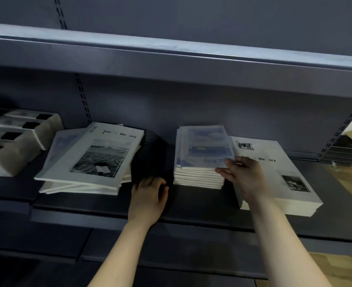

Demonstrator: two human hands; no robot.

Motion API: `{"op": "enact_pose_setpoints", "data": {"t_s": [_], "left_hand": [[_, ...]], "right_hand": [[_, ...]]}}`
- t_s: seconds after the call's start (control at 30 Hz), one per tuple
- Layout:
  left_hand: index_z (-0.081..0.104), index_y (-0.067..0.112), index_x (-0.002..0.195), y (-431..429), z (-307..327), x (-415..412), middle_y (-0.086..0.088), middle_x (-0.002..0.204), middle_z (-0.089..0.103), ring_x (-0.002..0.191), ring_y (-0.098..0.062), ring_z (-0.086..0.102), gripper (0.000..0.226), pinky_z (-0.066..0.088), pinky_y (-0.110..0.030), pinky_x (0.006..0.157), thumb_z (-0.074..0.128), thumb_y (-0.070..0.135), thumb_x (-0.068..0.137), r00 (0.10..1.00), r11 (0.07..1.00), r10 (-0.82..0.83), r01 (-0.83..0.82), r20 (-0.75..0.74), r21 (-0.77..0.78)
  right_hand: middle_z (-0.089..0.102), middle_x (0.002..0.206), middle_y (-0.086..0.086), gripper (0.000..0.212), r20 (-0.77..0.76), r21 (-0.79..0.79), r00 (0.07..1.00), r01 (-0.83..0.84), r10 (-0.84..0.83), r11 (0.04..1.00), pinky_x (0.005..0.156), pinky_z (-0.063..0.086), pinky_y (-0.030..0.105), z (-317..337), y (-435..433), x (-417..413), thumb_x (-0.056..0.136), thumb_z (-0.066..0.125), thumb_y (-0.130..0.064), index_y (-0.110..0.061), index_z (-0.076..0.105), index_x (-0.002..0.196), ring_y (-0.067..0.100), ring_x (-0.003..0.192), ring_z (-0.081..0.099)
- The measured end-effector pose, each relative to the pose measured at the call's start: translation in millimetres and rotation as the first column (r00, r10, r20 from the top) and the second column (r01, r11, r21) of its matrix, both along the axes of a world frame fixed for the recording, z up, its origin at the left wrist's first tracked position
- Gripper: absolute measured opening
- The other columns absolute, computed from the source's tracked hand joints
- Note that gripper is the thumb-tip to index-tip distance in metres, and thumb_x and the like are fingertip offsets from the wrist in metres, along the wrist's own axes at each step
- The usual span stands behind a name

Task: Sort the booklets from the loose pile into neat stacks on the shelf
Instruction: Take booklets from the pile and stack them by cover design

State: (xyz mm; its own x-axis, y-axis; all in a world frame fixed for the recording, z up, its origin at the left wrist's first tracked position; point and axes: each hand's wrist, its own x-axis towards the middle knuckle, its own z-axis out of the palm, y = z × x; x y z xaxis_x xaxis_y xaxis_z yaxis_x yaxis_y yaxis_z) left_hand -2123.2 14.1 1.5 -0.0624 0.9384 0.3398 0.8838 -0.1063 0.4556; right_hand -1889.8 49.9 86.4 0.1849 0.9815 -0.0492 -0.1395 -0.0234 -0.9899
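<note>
Dark metal shelf (191, 204) runs across the view, with another shelf board (171, 59) above it; the task's booklets all lie on the lower one. Far right is the big stack (285, 183) of white photo-cover booklets, edges fairly square; far left are white boxes (15, 141), not part of the job. Next to the boxes sits the loose pile (92, 160); its booklets are fanned and skewed, top one white with a photo cover, corners sticking out at odd angles. Between pile and big stack is the middle stack (198, 177) of blue-cover booklets, touching the big stack's left side, spines mostly lined up. The top blue booklet (204, 146) is blurred and sits a bit off square.

Left hand (149, 197) rests on the bare shelf between pile and middle stack; fingers loosely curled, holding nothing. Right hand (243, 175) is at the blue booklet's near right corner; fingers (222, 171) fairly straight along the edge; too blurred to tell pinch from press.

Progress, judged: roughly midway; two stacks built, the loose pile several booklets deep and unsorted, top blue booklet needs squaring.
</note>
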Motion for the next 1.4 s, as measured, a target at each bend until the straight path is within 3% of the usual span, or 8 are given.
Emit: {"op": "enact_pose_setpoints", "data": {"t_s": [0.17, 0.3, 0.4, 0.6, 0.73, 0.97, 1.2, 1.4], "left_hand": [[0.058, 0.027, 0.111, 0, 0, 0, 0.006, 0.113, 0.06, 0.11, -0.017, 0.051, 0.021, 0.034, -0.035, 0.097, 0.049, 0.036, 0.094, 1.0, 1.0, 0.011, -0.011, 0.0, 0.003], [0.057, 0.029, 0.111, 2, 0, 1, 0.008, 0.114, 0.059, 0.111, -0.015, 0.051, 0.021, 0.034, -0.034, 0.097, 0.048, 0.037, 0.094, 1.0, 1.0, 0.015, -0.015, 0.0, -0.003], [0.057, 0.029, 0.112, 2, -1, 0, 0.008, 0.114, 0.059, 0.111, -0.015, 0.05, 0.022, 0.034, -0.034, 0.097, 0.048, 0.037, 0.094, 1.0, 1.0, 0.016, -0.016, 0.0, -0.004], [0.057, 0.029, 0.112, 3, -1, 0, 0.007, 0.114, 0.059, 0.11, -0.015, 0.051, 0.023, 0.033, -0.033, 0.096, 0.048, 0.038, 0.093, 1.0, 1.0, 0.017, -0.017, 0.0, 0.002], [0.058, 0.029, 0.112, 3, -2, 0, 0.007, 0.113, 0.06, 0.11, -0.016, 0.051, 0.023, 0.033, -0.034, 0.096, 0.048, 0.038, 0.094, 1.0, 1.0, 0.019, -0.019, -0.002, 0.0], [0.058, 0.028, 0.115, 1, 1, 0, 0.005, 0.115, 0.06, 0.109, -0.017, 0.051, 0.023, 0.036, -0.032, 0.093, 0.049, 0.034, 0.094, 1.0, 1.0, -0.012, 0.012, 0.02, -0.01], [0.063, 0.016, 0.113, -20, 22, 1, -0.002, 0.11, 0.061, 0.091, -0.017, 0.062, 0.023, 0.052, -0.032, 0.076, 0.058, 0.014, 0.091, 0.972, 0.983, -0.135, 0.106, 0.195, 0.151], [0.066, 0.01, 0.106, -28, 70, -35, -0.009, 0.104, 0.065, 0.095, -0.03, 0.06, 0.022, 0.05, -0.04, 0.084, 0.062, 0.012, 0.085, 0.991, 0.942, -0.052, 0.009, 0.121, 0.335]], "right_hand": [[0.07, 0.069, 0.007, 0.01, 0.224, 0.026, 0.974, 0.038, -0.043, 0.999, 0.051, 0.053, 0.023, -10, 11, -2, 0.093, 0.059, -0.008, -0.014, 0.06, 0.085, 0.019, 0.059, 0.072], [0.064, 0.05, 0.002, 0.018, 0.634, 0.109, 0.763, 0.075, -0.127, 0.991, 0.058, 0.054, 0.034, -15, 14, 1, 0.092, 0.06, -0.023, -0.019, 0.061, 0.075, 0.012, 0.045, 0.064], [0.062, 0.054, -0.001, 0.018, 0.752, 0.147, 0.64, 0.069, -0.157, 0.987, 0.044, 0.045, 0.02, -14, 11, -2, 0.093, 0.058, -0.027, -0.019, 0.063, 0.078, 0.006, 0.04, 0.059], [0.063, 0.074, 0.001, 0.019, 0.865, 0.24, 0.447, 0.034, -0.229, 0.97, 0.049, 0.038, 0.021, -12, 8, -5, 0.096, 0.053, -0.027, -0.012, 0.065, 0.099, 0.015, 0.062, 0.058], [0.068, 0.093, 0.007, 0.028, 0.877, 0.21, 0.432, 0.053, -0.212, 0.976, 0.065, 0.055, 0.038, -11, 7, -5, 0.096, 0.053, -0.033, -0.012, 0.058, 0.115, 0.024, 0.081, 0.065], [0.062, 0.103, 0.017, 0.042, 0.829, 0.146, 0.528, 0.118, -0.186, 0.982, 0.064, 0.041, 0.036, -13, -6, -9, 0.094, 0.055, -0.04, -0.006, 0.037, 0.111, 0.037, 0.091, 0.061], [0.06, 0.098, 0.007, 0.037, 0.77, 0.168, 0.609, 0.093, -0.189, 0.981, 0.067, 0.043, 0.035, -28, -39, -24, 0.09, 0.06, -0.032, -0.015, 0.034, 0.109, 0.028, 0.086, 0.06], [0.061, 0.076, -0.003, 0.012, 0.866, 0.057, 0.499, -0.039, -0.03, 0.998, 0.06, 0.04, 0.03, -46, -46, -45, 0.091, 0.056, -0.028, -0.024, 0.047, 0.098, 0.019, 0.069, 0.056]]}}
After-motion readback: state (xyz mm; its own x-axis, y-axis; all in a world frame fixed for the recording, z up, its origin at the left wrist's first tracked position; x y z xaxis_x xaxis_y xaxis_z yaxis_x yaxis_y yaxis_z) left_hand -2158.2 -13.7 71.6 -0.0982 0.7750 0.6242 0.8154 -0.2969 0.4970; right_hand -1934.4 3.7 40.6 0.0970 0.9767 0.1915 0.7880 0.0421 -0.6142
